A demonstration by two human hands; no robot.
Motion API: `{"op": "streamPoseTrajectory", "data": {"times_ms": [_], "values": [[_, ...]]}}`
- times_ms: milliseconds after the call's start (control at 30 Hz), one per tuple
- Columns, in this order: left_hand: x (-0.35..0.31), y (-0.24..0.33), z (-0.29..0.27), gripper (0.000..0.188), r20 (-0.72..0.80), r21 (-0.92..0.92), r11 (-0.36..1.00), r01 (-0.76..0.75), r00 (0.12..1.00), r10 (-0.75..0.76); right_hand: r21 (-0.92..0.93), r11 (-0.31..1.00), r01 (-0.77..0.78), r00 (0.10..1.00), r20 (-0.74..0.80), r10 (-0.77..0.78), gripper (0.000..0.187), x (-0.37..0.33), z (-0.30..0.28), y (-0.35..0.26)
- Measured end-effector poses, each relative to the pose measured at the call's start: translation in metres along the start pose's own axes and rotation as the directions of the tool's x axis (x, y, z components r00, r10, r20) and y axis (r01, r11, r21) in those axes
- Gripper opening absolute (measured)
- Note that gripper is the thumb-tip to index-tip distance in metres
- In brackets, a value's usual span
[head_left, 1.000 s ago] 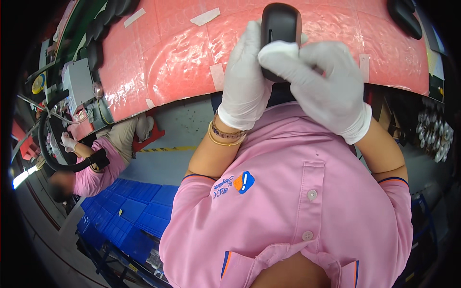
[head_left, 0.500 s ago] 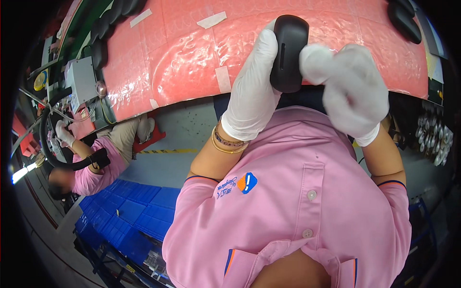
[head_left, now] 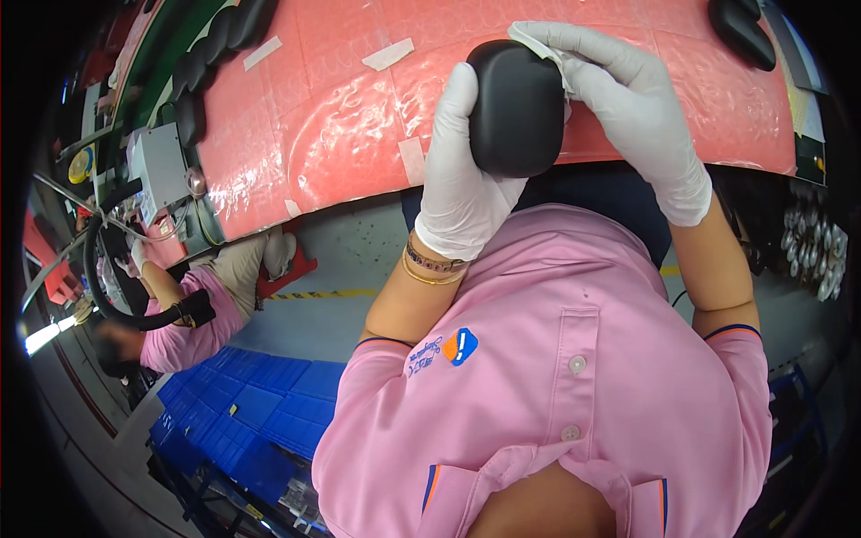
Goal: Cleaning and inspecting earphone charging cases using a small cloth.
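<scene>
A smooth black pad with rounded ends [head_left: 517, 108] is held up over the near edge of the table. My left hand [head_left: 457, 170], in a white glove, grips it from the left side and below, thumb along its edge. My right hand [head_left: 632, 99], also gloved, is bent around the pad's far right corner. Its fingers pinch what looks like a thin white cloth [head_left: 538, 42], pressed against that corner. The right fingertips are partly hidden behind the cloth and the pad.
Pink bubble wrap, taped in places, covers the table [head_left: 341, 117]. Black pads [head_left: 247, 25] line its far left edge, and more pads [head_left: 743, 34] lie at the far right. A grey box [head_left: 160, 161] stands at left, near a seated co-worker [head_left: 184, 314]. Blue bins [head_left: 260, 386] are behind.
The pad has been turned from its narrow slotted side to a broad smooth face. My right hand has moved from beside the pad up to its far right corner.
</scene>
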State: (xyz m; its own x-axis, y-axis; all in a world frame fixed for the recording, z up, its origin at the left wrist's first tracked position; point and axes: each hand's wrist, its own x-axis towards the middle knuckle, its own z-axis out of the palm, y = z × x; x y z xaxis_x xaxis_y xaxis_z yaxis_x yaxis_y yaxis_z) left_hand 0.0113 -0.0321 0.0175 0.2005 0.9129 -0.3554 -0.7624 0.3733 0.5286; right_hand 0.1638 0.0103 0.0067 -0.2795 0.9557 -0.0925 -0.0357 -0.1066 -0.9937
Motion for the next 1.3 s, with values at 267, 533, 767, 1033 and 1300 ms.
{"op": "streamPoseTrajectory", "data": {"times_ms": [267, 533, 767, 1033, 1300], "values": [[0.003, 0.006, -0.014, 0.067, 0.177, -0.297, 0.943, 0.15, 0.979, -0.1, -0.615, 0.58, 0.534, 0.814, 0.191, -0.548, 0.054, -0.036, 0.025, 0.009], [0.002, 0.003, -0.012, 0.075, 0.082, -0.052, 0.998, 0.022, 0.996, -0.017, -0.663, 0.46, 0.59, 0.727, 0.189, -0.66, 0.057, -0.055, 0.04, 0.014], [-0.002, 0.0, -0.012, 0.058, 0.039, -0.023, 0.999, 0.025, 0.999, -0.024, -0.75, 0.45, 0.485, 0.783, 0.143, -0.606, 0.039, -0.023, 0.018, -0.009], [-0.005, -0.003, -0.01, 0.059, 0.088, -0.081, 0.996, -0.036, 0.995, 0.044, -0.304, 0.799, 0.519, 0.852, 0.106, -0.513, 0.039, -0.03, 0.017, 0.005], [-0.013, -0.016, -0.009, 0.055, 0.231, 0.347, 0.816, -0.463, 0.885, 0.404, 0.376, 0.926, 0.041, 0.99, -0.14, 0.013, 0.043, -0.075, 0.055, -0.005]]}}
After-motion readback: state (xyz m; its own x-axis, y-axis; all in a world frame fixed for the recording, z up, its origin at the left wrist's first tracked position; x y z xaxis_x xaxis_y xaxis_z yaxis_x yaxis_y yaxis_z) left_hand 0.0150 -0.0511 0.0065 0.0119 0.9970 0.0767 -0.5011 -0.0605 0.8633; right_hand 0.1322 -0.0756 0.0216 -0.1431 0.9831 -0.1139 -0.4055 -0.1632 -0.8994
